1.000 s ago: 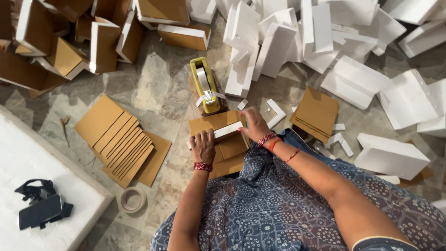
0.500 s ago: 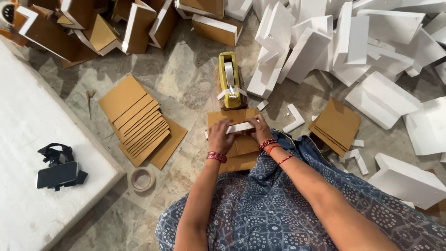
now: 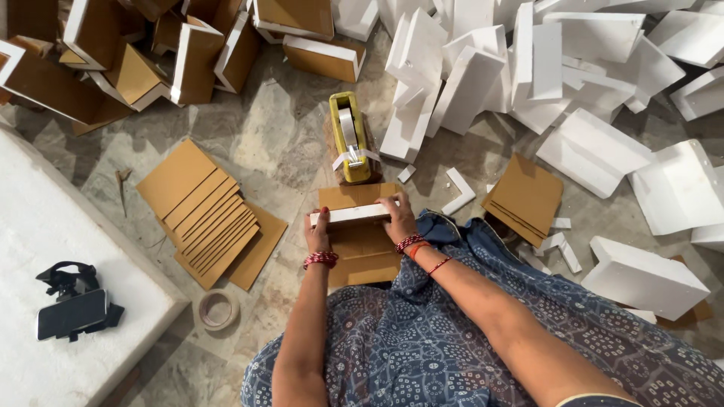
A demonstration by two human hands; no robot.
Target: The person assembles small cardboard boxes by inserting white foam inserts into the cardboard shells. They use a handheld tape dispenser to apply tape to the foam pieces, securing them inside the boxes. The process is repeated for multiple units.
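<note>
White foam strip (image 3: pixel 351 215) sits right in front of your knees, lying flat across the top of a brown cardboard piece (image 3: pixel 362 245) on the stone floor (image 3: pixel 286 143). Your left hand (image 3: pixel 317 234) is closed on its left end, thumb and fingers pinching it, and your right hand (image 3: pixel 397 220) is pressing down over the right end, fingers curled on the strip. I'd say the trick here is to keep both ends level so the strip stays square to the cardboard edge, and press evenly instead of squeezing, since that foam looks like it dents easily. Just beyond your fingers the yellow tape dispenser (image 3: pixel 351 139) is nearly touching the far edge of the cardboard, so there's barely any room to slide forward. To your left there's a fanned stack of cardboard sheets (image 3: pixel 204 215) and a tape roll (image 3: pixel 218 309) near your knee, with a bare patch of floor between them and you, which looks like your best room. Right side has another cardboard stack (image 3: pixel 526 196) and small foam offcuts (image 3: pixel 562 245) close by. Farther out it's piles of white foam blocks (image 3: pixel 543 60) and half-covered boxes (image 3: pixel 188 53).
</note>
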